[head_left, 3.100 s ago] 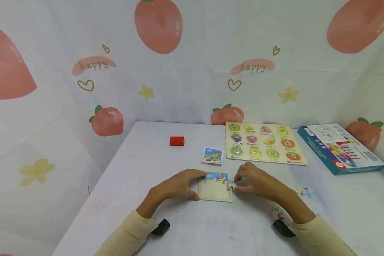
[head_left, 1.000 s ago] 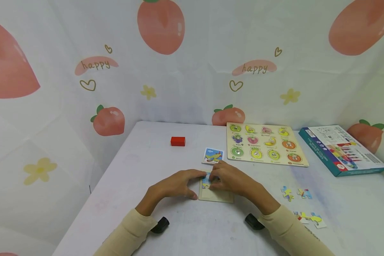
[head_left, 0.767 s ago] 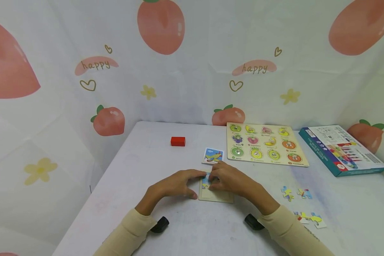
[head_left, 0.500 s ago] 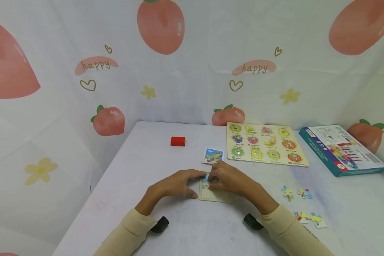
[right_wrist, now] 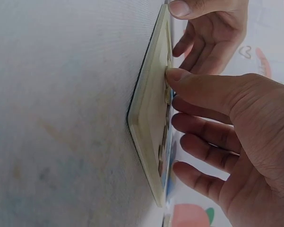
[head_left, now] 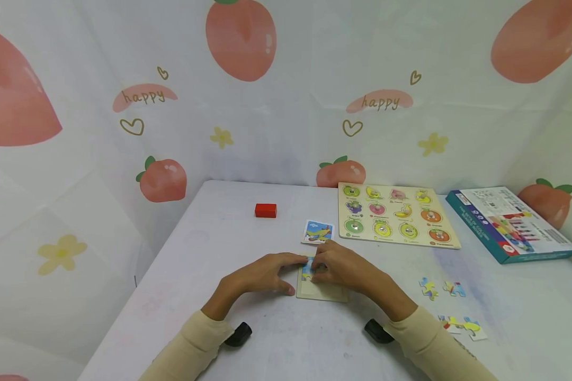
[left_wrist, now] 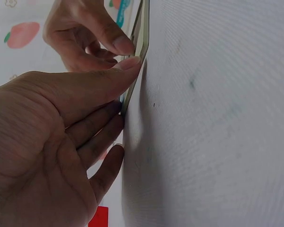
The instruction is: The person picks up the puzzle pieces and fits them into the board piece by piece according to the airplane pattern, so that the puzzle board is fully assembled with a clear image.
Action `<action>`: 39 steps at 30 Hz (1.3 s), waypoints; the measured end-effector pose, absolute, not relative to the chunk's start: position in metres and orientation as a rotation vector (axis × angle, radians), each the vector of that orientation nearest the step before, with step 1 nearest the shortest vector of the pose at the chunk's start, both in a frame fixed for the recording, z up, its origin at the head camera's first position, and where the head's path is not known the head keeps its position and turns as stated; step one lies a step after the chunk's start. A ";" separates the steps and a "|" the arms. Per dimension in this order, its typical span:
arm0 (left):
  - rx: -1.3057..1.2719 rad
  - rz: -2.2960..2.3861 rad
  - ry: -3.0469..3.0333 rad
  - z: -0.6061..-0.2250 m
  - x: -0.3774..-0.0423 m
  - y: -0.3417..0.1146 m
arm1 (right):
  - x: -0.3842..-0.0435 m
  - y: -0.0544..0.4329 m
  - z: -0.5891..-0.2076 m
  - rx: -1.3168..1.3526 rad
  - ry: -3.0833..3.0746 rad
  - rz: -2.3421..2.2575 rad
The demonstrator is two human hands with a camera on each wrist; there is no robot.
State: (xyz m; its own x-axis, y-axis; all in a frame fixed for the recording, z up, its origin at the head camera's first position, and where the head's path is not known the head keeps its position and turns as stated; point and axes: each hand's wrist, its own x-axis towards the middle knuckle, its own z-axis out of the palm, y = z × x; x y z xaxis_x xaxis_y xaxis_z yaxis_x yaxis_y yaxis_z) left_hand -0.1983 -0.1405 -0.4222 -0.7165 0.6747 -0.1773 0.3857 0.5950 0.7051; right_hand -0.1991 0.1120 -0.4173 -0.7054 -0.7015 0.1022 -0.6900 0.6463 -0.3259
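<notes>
A small wooden puzzle tray (head_left: 321,294) lies flat on the table, with jigsaw pieces (head_left: 307,269) in its far part and bare wood along its near part. At its left side, my left hand (head_left: 262,274) touches the edge with extended thumb and fingers. My right hand (head_left: 343,264) reaches over the tray, thumb and bent fingers pinching a jigsaw piece (right_wrist: 167,96) low against the others. That hand mostly covers the piece from above. Just behind the tray lies a card (head_left: 317,231) with an airplane picture.
Several loose jigsaw pieces (head_left: 454,288) lie on the table at the right. Farther back are a wooden fruit puzzle board (head_left: 391,211) and a flat teal-edged box (head_left: 512,222). A red block (head_left: 265,210) sits at the back left. Behind hangs a peach-print cloth (head_left: 286,132).
Since about three seconds ago, my right hand has brought the jigsaw piece leftward from the tray's right edge to over its middle. Over the last second both hands have stayed nearly still.
</notes>
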 end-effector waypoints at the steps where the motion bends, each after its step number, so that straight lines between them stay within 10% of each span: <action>1: 0.848 0.912 2.395 -0.422 -0.198 -0.140 | -0.199 0.112 -0.418 -1.193 2.821 -0.540; 39: 1.054 0.552 2.554 -0.412 -0.179 -0.126 | -0.201 0.120 -0.422 -1.052 2.956 -0.554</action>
